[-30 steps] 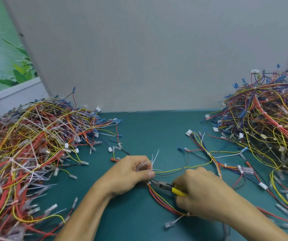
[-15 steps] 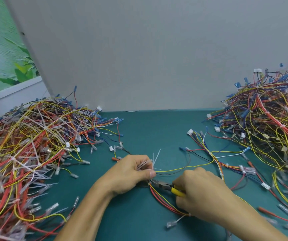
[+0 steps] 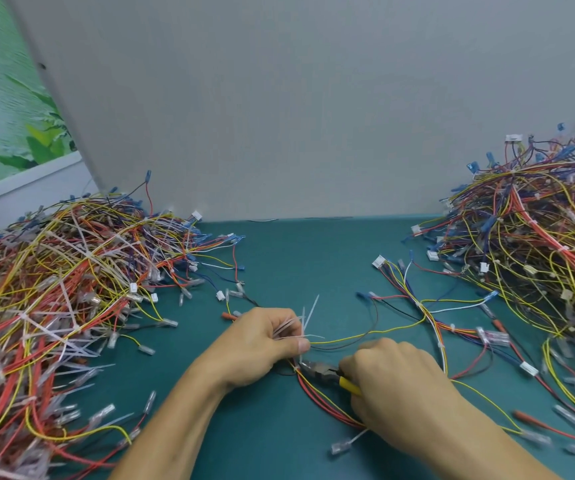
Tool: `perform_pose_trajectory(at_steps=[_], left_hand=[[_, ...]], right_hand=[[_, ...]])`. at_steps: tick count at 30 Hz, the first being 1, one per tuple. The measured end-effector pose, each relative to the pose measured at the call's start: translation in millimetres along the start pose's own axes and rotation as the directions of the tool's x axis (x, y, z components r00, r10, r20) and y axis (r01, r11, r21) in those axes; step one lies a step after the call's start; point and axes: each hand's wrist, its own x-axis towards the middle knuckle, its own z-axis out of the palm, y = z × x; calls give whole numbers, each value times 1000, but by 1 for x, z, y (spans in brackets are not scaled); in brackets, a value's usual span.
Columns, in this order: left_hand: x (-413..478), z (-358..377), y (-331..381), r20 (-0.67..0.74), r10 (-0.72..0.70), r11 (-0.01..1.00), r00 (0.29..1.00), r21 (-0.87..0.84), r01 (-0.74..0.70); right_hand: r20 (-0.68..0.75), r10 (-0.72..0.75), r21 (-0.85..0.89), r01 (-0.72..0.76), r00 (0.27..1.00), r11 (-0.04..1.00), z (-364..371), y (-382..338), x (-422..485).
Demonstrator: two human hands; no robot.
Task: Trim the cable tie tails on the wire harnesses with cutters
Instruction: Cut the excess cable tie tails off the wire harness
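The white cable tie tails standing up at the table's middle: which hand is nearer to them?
Left. The left hand holds the tie tails between its fingers; the right hand is below and to their right, gripping the cutters.

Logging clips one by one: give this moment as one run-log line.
left hand pinches cable tie tails | right hand grips cutters | nose at harness below left thumb

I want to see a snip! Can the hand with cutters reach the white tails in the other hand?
Probably yes: the right hand holds the cutters just below the white tails in the left hand, nothing between.
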Motion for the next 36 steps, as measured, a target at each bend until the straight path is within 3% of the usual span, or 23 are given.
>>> perform_pose_trajectory(at_steps=[6,9,12,16,18,22,26,30,33,36], left_hand=[[0,-1,0,-22,3,1000,1000,-9,-3],[0,-2,2,-96,-74,968,993,-246,48],[3,-4,4,-212,-171,843,962,-537,32],[7,-6,7,-343,-260,751,903,-660,-34],[8,-6,7,-369,-293,757,882,-654,-22],[11,-4,5,-481,-278,859,831,-512,-9],[7,-2,7,-546,-28,1000,837,-16,23],[9,2,19,-456,121,920,882,384,72],[20,8,29,-374,37,787,927,582,203],[27,9,33,-309,-129,686,942,658,309]], right_hand=[[3,-18,-4,18,1000,1000,2,-1,-1],[0,-23,-5,23,1000,1000,-1,0,-3],[-66,3,70,1,998,998,-10,8,-4],[-226,49,267,13,973,964,-18,17,8],[-207,78,378,6,975,926,-16,16,19],[-92,141,550,-68,986,832,-2,16,30],[-41,277,710,-167,960,684,2,23,31],[9,303,753,-206,953,625,1,25,32],[14,292,743,-206,956,637,1,25,31],[16,282,734,-203,959,648,0,24,30]])
